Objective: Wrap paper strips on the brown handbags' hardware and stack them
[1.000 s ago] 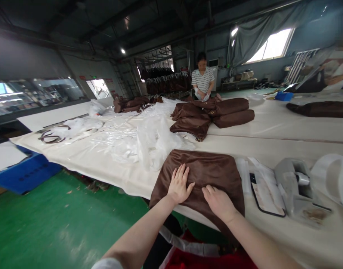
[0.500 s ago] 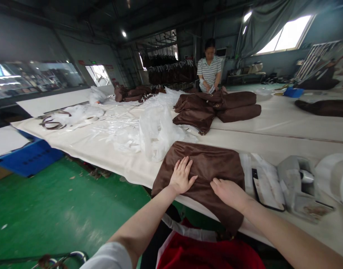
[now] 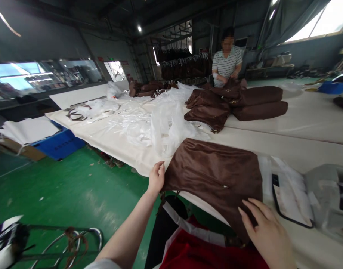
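Observation:
A dark brown leather-like bag lies flat at the front edge of the table, with a zip and small pull across its face. Its lower right part hangs over the edge towards my lap. My left hand stands edgewise at the bag's left side, fingers loosely curved, palm towards it; whether it touches the bag is hard to see. Over the bag's lower right corner, my right hand has its fingers spread, the tips on or just above the material.
Crumpled clear plastic lies behind the bag, near a pile of brown bags. To the right are a phone and a grey tape dispenser. A person in a striped shirt works across the table. A blue crate stands left.
My left hand has moved left off the bag's face to its side edge. My right hand has slid right and nearer, its fingers now spread. The view has turned left.

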The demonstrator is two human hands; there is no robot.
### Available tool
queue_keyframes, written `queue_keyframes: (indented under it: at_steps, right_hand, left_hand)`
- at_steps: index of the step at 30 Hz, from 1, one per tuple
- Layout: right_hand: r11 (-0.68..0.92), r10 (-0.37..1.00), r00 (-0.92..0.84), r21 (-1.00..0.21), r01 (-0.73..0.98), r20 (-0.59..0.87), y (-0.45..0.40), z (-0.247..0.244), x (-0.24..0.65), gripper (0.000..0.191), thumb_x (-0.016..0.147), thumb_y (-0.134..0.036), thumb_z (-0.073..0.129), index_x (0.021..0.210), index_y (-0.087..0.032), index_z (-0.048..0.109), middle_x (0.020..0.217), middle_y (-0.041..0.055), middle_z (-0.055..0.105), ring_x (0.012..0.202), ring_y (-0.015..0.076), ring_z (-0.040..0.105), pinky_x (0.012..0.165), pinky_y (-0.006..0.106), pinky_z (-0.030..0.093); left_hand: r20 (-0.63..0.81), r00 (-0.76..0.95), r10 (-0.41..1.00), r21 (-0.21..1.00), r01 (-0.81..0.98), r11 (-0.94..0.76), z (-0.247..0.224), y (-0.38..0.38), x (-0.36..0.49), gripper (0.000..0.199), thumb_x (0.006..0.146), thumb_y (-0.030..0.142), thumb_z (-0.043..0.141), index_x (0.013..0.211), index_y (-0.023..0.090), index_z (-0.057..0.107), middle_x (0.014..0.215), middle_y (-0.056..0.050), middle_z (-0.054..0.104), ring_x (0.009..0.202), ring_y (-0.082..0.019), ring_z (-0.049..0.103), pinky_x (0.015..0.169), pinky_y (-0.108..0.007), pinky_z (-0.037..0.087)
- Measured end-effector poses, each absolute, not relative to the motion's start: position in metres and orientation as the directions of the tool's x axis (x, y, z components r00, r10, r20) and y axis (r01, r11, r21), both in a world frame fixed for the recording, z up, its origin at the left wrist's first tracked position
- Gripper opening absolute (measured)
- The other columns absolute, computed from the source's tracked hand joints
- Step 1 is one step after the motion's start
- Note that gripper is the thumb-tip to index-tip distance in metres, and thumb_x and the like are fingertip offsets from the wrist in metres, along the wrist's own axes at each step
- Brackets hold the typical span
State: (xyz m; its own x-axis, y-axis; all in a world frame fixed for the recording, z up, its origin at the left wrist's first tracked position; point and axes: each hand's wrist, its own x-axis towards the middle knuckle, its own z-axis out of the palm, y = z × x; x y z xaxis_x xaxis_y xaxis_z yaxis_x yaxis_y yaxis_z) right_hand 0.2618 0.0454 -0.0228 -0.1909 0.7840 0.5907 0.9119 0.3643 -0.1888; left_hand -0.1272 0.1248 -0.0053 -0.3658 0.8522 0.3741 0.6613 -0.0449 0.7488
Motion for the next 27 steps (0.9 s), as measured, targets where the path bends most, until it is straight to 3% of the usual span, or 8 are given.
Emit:
queue_keyframes:
  at_steps: [3, 6, 12, 15, 20, 27]
  right_hand:
    - [0.407, 0.789, -0.217, -0.223, 0.886, 0.575, 0.046, -0.025, 0.250, 0.037, 0.094, -0.045, 0.043, 0.114, -0.018, 0.060, 0.119, 0.0128, 0.060, 0.101, 0.0279, 0.060, 0.090, 0.043, 0.047]
    - [0.432, 0.779, -0.236, -0.225, 0.873, 0.581, 0.065, -0.020, 0.234, 0.034, 0.094, -0.037, 0.046, 0.118, -0.017, 0.058, 0.118, 0.0130, 0.060, 0.102, 0.0271, 0.059, 0.091, 0.043, 0.047]
    - [0.476, 0.765, -0.384, -0.052, 0.878, 0.518, 0.111, -0.015, 0.226, 0.028, 0.093, -0.026, 0.047, 0.114, -0.010, 0.058, 0.108, 0.0154, 0.061, 0.097, 0.0273, 0.057, 0.087, 0.042, 0.048]
    - [0.504, 0.747, -0.423, -0.021, 0.863, 0.513, 0.117, -0.018, 0.231, 0.028, 0.094, -0.027, 0.046, 0.112, -0.011, 0.059, 0.106, 0.0150, 0.060, 0.096, 0.0266, 0.057, 0.087, 0.042, 0.048]
    - [0.527, 0.735, -0.428, -0.046, 0.849, 0.526, 0.112, -0.017, 0.234, 0.028, 0.095, -0.027, 0.044, 0.113, -0.011, 0.059, 0.107, 0.0143, 0.060, 0.097, 0.0258, 0.057, 0.088, 0.041, 0.047]
    - [0.414, 0.768, -0.293, -0.092, 0.906, 0.570, 0.111, -0.022, 0.229, 0.024, 0.094, -0.032, 0.048, 0.103, -0.012, 0.060, 0.100, 0.0141, 0.061, 0.091, 0.0252, 0.058, 0.084, 0.039, 0.048]
  left_hand:
    - [0.313, -0.495, 0.811, 0.764, 0.639, 0.095, -0.022, 0.108, -0.151, 0.036, 0.092, 0.038, 0.041, 0.107, 0.016, 0.064, 0.109, -0.011, 0.068, 0.105, -0.024, 0.063, 0.095, -0.041, 0.048]
    - [0.298, -0.519, 0.801, 0.762, 0.635, 0.128, -0.032, 0.098, -0.158, 0.036, 0.091, 0.039, 0.042, 0.105, 0.015, 0.065, 0.106, -0.012, 0.069, 0.102, -0.024, 0.064, 0.093, -0.041, 0.050]
    - [0.309, -0.471, 0.826, 0.759, 0.646, 0.084, -0.032, 0.091, -0.148, 0.033, 0.088, 0.039, 0.048, 0.105, 0.016, 0.065, 0.106, -0.011, 0.068, 0.092, -0.022, 0.066, 0.086, -0.039, 0.054]
    - [0.315, -0.443, 0.839, 0.759, 0.649, 0.057, -0.034, 0.091, -0.145, 0.031, 0.088, 0.038, 0.049, 0.105, 0.017, 0.065, 0.106, -0.010, 0.068, 0.091, -0.022, 0.067, 0.084, -0.037, 0.055]
    - [0.310, -0.427, 0.849, 0.763, 0.644, 0.046, -0.042, 0.091, -0.145, 0.029, 0.087, 0.038, 0.050, 0.103, 0.018, 0.064, 0.105, -0.009, 0.067, 0.093, -0.021, 0.066, 0.086, -0.038, 0.055]
    - [0.273, -0.446, 0.852, 0.784, 0.616, 0.071, -0.041, 0.091, -0.145, 0.029, 0.087, 0.037, 0.049, 0.105, 0.018, 0.063, 0.106, -0.009, 0.066, 0.093, -0.020, 0.065, 0.088, -0.038, 0.053]
